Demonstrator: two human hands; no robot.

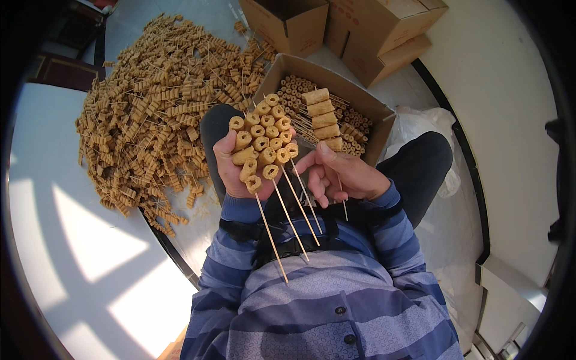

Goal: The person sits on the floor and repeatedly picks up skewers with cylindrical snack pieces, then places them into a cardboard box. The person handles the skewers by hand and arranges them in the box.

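Several skewers of golden-brown hollow rolls (260, 143) lie side by side in my left hand (227, 161), which is closed around them. Their bare stick ends point down toward my lap. My right hand (354, 174) pinches a single skewer of rolls (324, 120), held upright with its rolls above the fingers and its stick passing below the palm. This skewer stands apart from the bundle, a little to its right. Just beyond both hands is an open cardboard box (381, 135) with many skewers packed in it, most showing their round roll ends.
A large heap of skewered rolls (162, 108) spreads over the floor at the far left. More cardboard boxes (360, 36) stand behind the open one. Clear plastic sheeting (423, 129) lies right of my knee. A white wall rises on the right.
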